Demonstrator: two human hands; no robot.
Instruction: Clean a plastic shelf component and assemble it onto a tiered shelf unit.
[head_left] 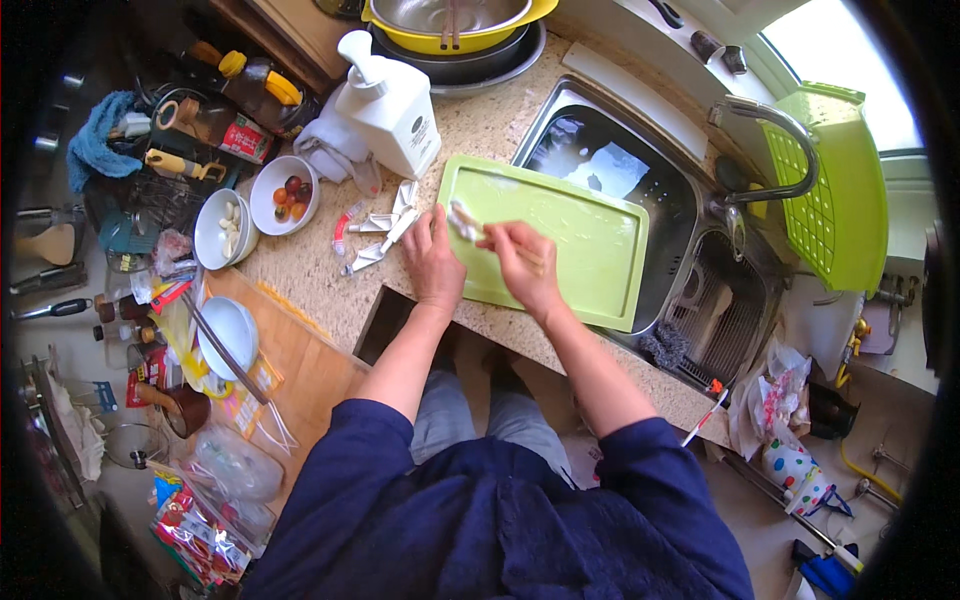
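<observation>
Head view: a flat left hand [436, 268] steadies the green tray [575, 250], bridging counter [490, 120] and sink's [675, 230] left edge, as the right hand [525, 265] grips a foamy brush [463, 222], suds [600, 208] spread in streaks, seemingly unrinsed.

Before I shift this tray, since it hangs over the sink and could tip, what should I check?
1. Left hand on the tray: ok, at its left edge.
2. Right hand has a grip on the brush: ok.
3. Tray wholly on the counter: not ok, part of it lies over the sink.
4. Pump bottle upright: ok, standing near the tray's far left corner.
5. Tray's underside dry: cannot tell, it is hidden.
</observation>
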